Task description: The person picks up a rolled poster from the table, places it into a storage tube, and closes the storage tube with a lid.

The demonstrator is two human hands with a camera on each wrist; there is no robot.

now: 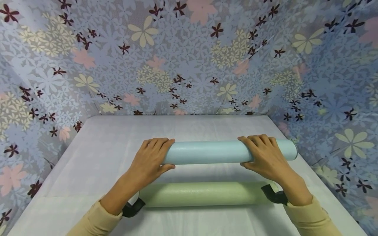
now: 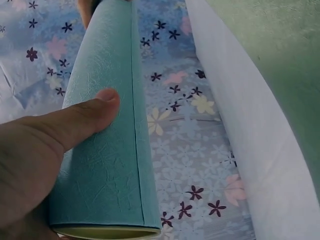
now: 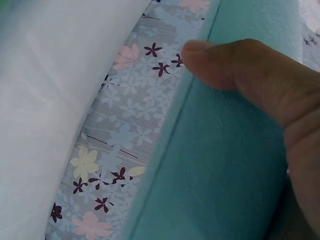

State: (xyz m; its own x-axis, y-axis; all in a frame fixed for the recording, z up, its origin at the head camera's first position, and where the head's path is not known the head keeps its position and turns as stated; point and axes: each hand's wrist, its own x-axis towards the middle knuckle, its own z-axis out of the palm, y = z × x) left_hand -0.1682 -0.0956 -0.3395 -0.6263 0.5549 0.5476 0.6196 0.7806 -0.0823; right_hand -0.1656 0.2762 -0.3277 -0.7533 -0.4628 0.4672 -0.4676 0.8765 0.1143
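Note:
Both hands grip a long light-blue roll [image 1: 206,152], held level across the head view. My left hand [image 1: 151,157] wraps its left end, fingers over the top and thumb along the near side. My right hand [image 1: 264,157] holds it close to the right end, and a short length sticks out past the fingers. In the left wrist view the blue roll [image 2: 105,165] shows a lengthwise seam and a yellowish rim at its end. The right thumb [image 3: 220,65] lies across the seam side. Nearer me, a pale green roll [image 1: 203,194] lies on the table, below the blue one.
White cloth covers the table [image 1: 118,141]. A flower-printed sheet [image 1: 189,59] hangs behind it and along both sides. Black straps [image 1: 133,208] at my wrists overlap the ends of the green roll in the head view.

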